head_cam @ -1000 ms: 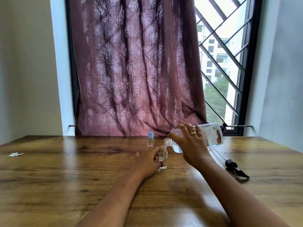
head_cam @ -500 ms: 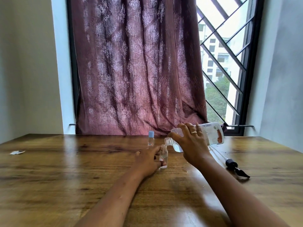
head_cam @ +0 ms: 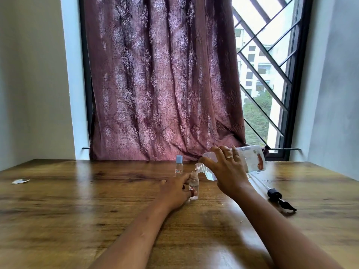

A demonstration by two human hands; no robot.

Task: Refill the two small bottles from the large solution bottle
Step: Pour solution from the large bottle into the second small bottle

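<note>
Head camera looks down two bare forearms reaching over a wooden table (head_cam: 77, 220), its top glossy, brown and grained. Nearest, the left hand (head_cam: 175, 188) curls round the small open bottle (head_cam: 194, 188), which stands upright on the table near the middle. Thumb and fingers pinch its lower body and leave the mouth free. It is clear, round and narrow-necked, with a red-edged label, and seems to hold some clear liquid. I judge it very light and easy to tip, so a low hold that pins it to the wood suits it.

Just above and to the right, the right hand (head_cam: 227, 171) grips the large solution bottle (head_cam: 251, 157) round its shoulder, fingers over the top. That bottle is tilted nearly flat, its threaded neck just over the small mouth; whether liquid is running I cannot tell. It is clear thin plastic, flat-sided, with an orange label. The liquid lies pooled toward the neck, so the weight will likely shift forward, and the smooth wall may flex, or slip if wet.

A black pump head (head_cam: 274, 196) with a long clear tube lies on the table to the right. Farther back stands the capped small bottle (head_cam: 178, 166), blue cap on. Behind hang a patterned mauve curtain (head_cam: 165, 84) and a barred window (head_cam: 262, 78)
</note>
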